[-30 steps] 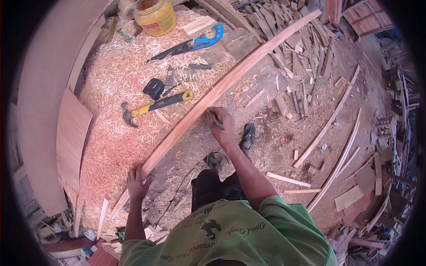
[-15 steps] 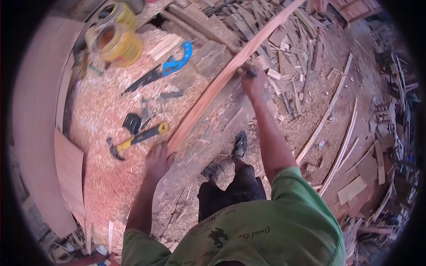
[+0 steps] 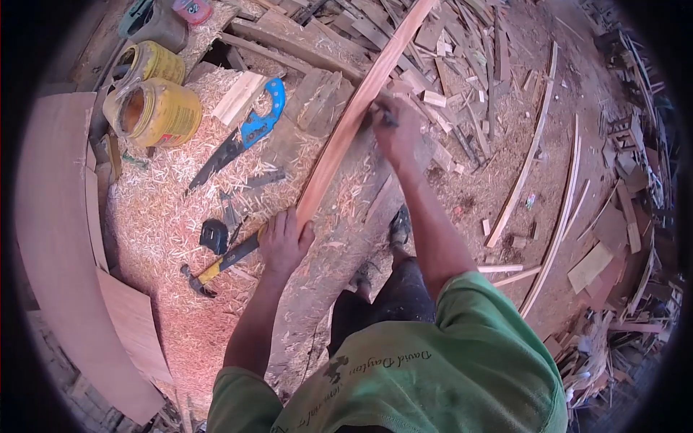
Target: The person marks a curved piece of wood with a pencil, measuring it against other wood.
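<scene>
A long reddish wooden board (image 3: 345, 137) runs diagonally over the shaving-covered bench. My left hand (image 3: 284, 242) is closed around its near end, with the thumb along the right side. Farther up, my right hand (image 3: 395, 133) is closed on a small dark object (image 3: 388, 117) beside the board's right edge; its kind cannot be made out. A claw hammer (image 3: 224, 264) with a yellow and black handle lies left of my left hand, which hides the handle's end. Close by is a black tape measure (image 3: 214, 236). A blue-handled handsaw (image 3: 249, 130) rests farther up the bench.
Yellow plastic containers (image 3: 170, 115) stand at the upper left, near a pale wood block (image 3: 240, 99). A large wooden sheet (image 3: 61, 216) borders the left side. Offcuts (image 3: 462, 58) and long strips (image 3: 534, 151) litter the floor to the right.
The view has shifted. My left hand and the board's near end have come nearer the hammer, so the hand now covers its handle end. My right hand stays at the board's right edge.
</scene>
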{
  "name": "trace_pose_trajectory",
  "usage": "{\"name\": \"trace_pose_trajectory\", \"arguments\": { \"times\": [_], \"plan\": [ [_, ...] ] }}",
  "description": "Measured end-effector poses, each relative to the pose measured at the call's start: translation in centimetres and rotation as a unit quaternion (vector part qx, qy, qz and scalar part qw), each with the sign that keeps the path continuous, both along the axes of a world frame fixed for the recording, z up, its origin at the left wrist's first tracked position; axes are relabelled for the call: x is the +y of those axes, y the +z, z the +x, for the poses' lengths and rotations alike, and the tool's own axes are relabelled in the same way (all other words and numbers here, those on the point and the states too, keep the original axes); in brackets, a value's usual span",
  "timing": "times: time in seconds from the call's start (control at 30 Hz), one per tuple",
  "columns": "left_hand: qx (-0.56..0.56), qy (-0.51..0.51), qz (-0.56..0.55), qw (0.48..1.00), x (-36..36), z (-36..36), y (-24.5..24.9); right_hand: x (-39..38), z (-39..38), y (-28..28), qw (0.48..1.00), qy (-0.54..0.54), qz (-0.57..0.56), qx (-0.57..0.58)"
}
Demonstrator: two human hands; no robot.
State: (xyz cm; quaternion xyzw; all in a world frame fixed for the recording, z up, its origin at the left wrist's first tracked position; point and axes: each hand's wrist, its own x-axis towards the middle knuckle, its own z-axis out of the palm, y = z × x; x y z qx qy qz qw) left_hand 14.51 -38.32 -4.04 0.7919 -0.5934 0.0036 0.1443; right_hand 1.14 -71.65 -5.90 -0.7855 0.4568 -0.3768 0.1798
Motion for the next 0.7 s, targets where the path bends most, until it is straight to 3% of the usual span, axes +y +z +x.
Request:
{"name": "trace_pose_trajectory", "arguments": {
  "times": [0.23, 0.37, 0.57, 0.67, 0.7],
  "plan": [
    [0.064, 0.016, 0.003, 0.998, 0.1, 0.3, 0.4, 18.9, -0.8, 1.9, 0.984, 0.057, 0.168, -0.033],
    [0.115, 0.033, -0.022, 0.993, 0.5, 0.5, 0.3, 28.0, -2.3, 3.4, 0.97, 0.136, 0.188, -0.071],
    [0.183, 0.071, -0.031, 0.98, 1.7, 1.0, 0.1, 29.6, -2.6, 2.5, 0.964, 0.173, 0.195, -0.041],
    [0.042, 0.069, -0.113, 0.99, 7.9, 1.2, 2.0, 28.9, -2.6, 3.0, 0.961, 0.194, 0.192, -0.044],
    [0.048, 0.104, -0.09, 0.989, 11.8, 1.4, 2.1, 28.8, -2.4, 3.1, 0.96, 0.2, 0.191, -0.052]
  ]
}}
